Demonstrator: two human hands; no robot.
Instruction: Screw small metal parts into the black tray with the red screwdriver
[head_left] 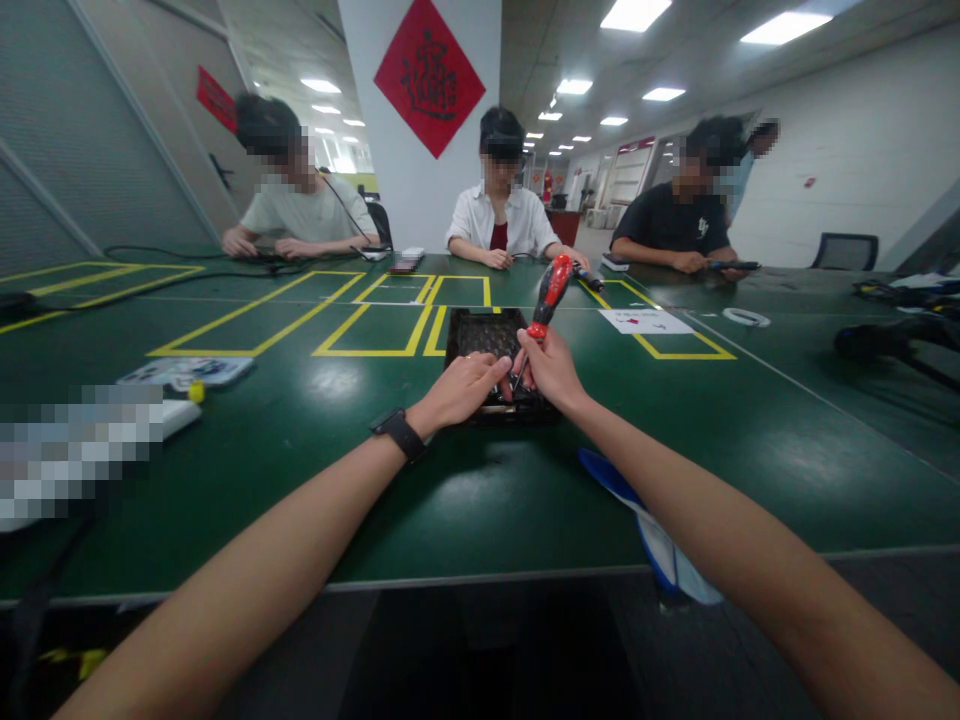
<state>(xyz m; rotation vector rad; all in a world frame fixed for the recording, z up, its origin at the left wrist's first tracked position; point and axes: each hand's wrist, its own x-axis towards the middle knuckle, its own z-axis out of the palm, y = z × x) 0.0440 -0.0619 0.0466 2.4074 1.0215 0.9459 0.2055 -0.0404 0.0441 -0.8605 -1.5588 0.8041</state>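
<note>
A screwdriver with a red and black handle (553, 290) is gripped in my right hand (551, 372). It leans with the handle up and the shaft pointing down into a black plastic case (480, 332) on the green table. Bent over the left part of the case, my left hand (469, 388) has its fingers closed near the screwdriver's tip. What those fingers hold, if anything, is hidden. A dark watch band (401, 432) circles my left wrist. Both hands cover much of the case's near half, where some shiny parts show.
A blue and white object (651, 520) lies by the table's front edge under my right forearm. White packages (187, 372) are at left, a paper sheet (646, 321) and a tape roll (746, 317) at right. Yellow tape marks the table (360, 500). Three people sit opposite.
</note>
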